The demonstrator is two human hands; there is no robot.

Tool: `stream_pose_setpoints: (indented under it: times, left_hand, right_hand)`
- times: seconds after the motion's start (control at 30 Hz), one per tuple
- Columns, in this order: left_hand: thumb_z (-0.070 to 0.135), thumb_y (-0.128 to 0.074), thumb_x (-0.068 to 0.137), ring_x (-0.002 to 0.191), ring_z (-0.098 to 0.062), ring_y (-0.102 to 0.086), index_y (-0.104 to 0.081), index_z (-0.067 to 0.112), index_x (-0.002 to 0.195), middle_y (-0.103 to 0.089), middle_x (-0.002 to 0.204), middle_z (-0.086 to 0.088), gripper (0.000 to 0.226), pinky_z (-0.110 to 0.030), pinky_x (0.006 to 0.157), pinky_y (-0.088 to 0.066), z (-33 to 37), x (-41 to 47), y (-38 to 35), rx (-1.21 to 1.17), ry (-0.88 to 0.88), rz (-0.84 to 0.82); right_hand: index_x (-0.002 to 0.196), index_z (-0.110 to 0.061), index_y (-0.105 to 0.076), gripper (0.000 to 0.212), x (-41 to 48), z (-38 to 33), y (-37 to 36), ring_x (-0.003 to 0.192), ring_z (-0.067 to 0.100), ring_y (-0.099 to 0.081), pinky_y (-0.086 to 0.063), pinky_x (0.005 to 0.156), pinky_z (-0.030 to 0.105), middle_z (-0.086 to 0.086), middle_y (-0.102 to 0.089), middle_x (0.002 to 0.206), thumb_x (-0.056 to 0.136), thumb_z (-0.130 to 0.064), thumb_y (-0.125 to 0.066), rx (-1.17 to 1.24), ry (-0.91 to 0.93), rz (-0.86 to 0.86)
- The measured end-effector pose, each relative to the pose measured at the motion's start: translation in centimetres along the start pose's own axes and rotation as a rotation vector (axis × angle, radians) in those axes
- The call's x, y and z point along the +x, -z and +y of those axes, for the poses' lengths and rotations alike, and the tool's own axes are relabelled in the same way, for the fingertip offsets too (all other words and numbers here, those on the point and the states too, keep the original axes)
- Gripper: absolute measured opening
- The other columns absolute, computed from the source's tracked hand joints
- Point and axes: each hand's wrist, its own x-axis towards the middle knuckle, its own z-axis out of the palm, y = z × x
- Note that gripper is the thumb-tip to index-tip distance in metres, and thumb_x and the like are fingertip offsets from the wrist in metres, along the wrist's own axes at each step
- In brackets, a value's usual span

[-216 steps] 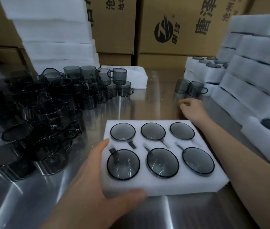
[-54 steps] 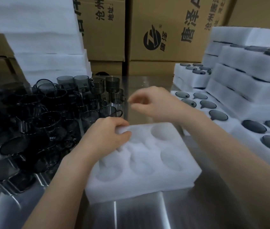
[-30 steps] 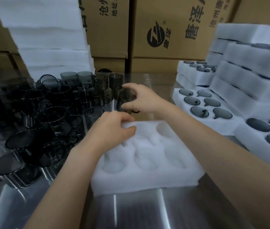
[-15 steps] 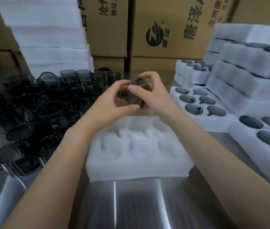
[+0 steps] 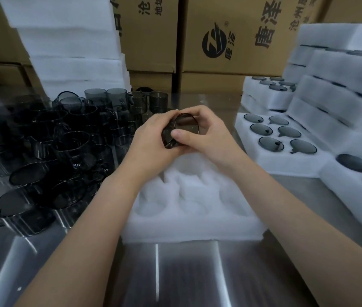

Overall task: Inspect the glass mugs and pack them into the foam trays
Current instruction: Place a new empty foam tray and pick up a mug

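Note:
A smoky grey glass mug (image 5: 183, 127) is held tilted in the air above the far edge of an empty white foam tray (image 5: 193, 227) with several round pockets. My left hand (image 5: 151, 140) wraps the mug from the left. My right hand (image 5: 208, 134) grips it from the right, thumb across its side. The mug's open rim faces up and toward me. A crowd of loose grey mugs (image 5: 49, 138) stands on the steel table to the left.
Filled foam trays (image 5: 281, 158) sit in stacks at the right. A tall stack of white foam (image 5: 69, 41) rises at the back left, cardboard boxes (image 5: 231, 36) behind. The steel table (image 5: 175, 273) runs to the near edge.
Both hands have lowered the mug slightly and turned it, so its rim now shows as a dark oval. My left hand has closed further round it.

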Motion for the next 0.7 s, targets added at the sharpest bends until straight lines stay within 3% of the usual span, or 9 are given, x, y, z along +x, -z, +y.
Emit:
stream_pose_setpoints:
  times: [0.17,0.33,0.47,0.57,0.7]
  left_hand:
    - [0.019,-0.086,0.07,0.117,0.002,-0.048,-0.055,0.019,0.136,-0.058,0.131,0.007,0.073,-0.001,0.098,-0.03,-0.1,-0.1,-0.1,0.034,-0.109,-0.017]
    - [0.011,-0.086,0.067,0.118,0.0,-0.052,-0.056,0.02,0.134,-0.06,0.129,0.009,0.074,-0.008,0.1,-0.035,-0.1,-0.3,0.0,-0.021,-0.119,-0.034]
    - [0.012,-0.086,0.067,0.118,-0.002,-0.055,-0.057,0.022,0.134,-0.062,0.126,0.01,0.074,-0.017,0.102,-0.041,-0.2,-0.3,0.1,-0.128,-0.018,-0.031]
    - [0.008,-0.085,0.068,0.109,-0.004,-0.062,-0.062,0.024,0.124,-0.068,0.115,0.009,0.062,-0.024,0.098,-0.047,-0.5,-0.2,0.1,-0.279,0.043,0.001]
    - [0.001,-0.081,0.072,0.098,0.003,-0.065,-0.064,0.021,0.121,-0.071,0.105,0.011,0.056,-0.011,0.083,-0.046,-0.9,-0.2,0.2,-0.395,0.083,0.031]
  right_hand:
    - [0.085,-0.019,-0.059,0.026,0.0,0.0,0.0,0.084,0.003,-0.064,-0.05,0.067,0.017,0.0,-0.066,0.09,0.075,-0.028,-0.081,-0.059,0.01,0.096]
    - [0.072,-0.022,-0.06,0.022,0.1,-0.2,0.1,0.071,0.016,-0.064,-0.054,0.06,0.032,0.007,-0.065,0.079,0.09,-0.028,-0.07,0.092,-0.106,0.144]
    - [0.099,-0.01,-0.068,0.019,0.2,-0.5,0.4,0.078,0.023,-0.069,-0.057,0.06,0.033,0.011,-0.07,0.091,0.099,-0.025,-0.057,0.254,-0.219,0.083]
    - [0.122,-0.012,-0.064,0.026,0.1,-0.5,0.9,0.088,0.025,-0.069,-0.057,0.068,0.033,0.011,-0.071,0.105,0.104,-0.017,-0.046,0.294,-0.229,-0.049]
    - [0.139,-0.013,-0.05,0.037,0.2,-0.4,1.2,0.101,0.03,-0.062,-0.057,0.082,0.036,0.021,-0.062,0.124,0.103,-0.01,-0.043,0.29,-0.206,-0.203]
